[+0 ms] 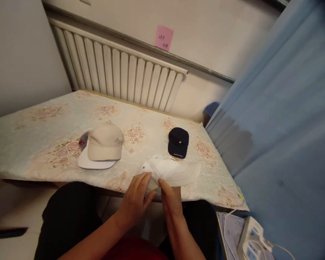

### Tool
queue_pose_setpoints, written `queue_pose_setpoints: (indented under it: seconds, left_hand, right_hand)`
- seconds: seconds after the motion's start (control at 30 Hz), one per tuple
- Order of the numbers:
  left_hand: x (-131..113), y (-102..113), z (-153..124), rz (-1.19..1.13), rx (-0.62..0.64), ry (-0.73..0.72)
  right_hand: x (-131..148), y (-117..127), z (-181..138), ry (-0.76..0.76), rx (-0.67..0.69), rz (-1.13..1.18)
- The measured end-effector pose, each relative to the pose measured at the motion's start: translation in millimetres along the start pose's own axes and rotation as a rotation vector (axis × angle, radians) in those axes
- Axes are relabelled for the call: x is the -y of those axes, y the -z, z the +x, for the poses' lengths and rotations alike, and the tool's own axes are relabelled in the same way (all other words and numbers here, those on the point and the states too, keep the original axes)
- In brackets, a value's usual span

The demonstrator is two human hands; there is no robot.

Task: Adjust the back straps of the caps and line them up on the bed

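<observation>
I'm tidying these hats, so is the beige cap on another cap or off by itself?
On another: the beige cap sits over a cap whose white brim sticks out beneath it.

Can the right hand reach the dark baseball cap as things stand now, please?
Probably yes: the dark baseball cap lies uncovered just beyond the white baseball cap. However, the right hand appears to hold the white one and would likely need to let go first.

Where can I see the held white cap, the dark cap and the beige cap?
Held white cap [163,168], head view: the crown, near the brim.
Dark cap [178,139], head view: the front of the crown.
Beige cap [105,140], head view: the front of the crown.
</observation>
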State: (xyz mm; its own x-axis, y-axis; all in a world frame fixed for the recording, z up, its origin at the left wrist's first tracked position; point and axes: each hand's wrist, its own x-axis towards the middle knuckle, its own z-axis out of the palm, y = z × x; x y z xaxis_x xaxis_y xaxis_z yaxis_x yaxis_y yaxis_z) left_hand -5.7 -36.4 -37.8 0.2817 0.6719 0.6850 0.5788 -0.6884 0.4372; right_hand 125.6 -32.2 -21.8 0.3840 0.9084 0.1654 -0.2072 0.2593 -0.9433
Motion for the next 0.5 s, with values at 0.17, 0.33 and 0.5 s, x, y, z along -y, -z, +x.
queue_pose_setpoints:
  seconds: [0.17, 0.33, 0.5]
  left_hand:
    - [9.6, -12.2, -12.2, 0.176, -0.01, 0.046]
    - [13.8, -25.7, -14.1, 0.267, -0.007, 0.081]
    - [14.5, -34.6, -8.4, 0.25, -0.018, 0.117]
  right_hand:
    - [3.5, -6.4, -0.7, -0.047, -0.026, 0.229]
    - [10.4, -11.7, -1.9, -0.103, -0.063, 0.286]
    - [11.2, -14.5, -2.9, -0.121, -0.101, 0.268]
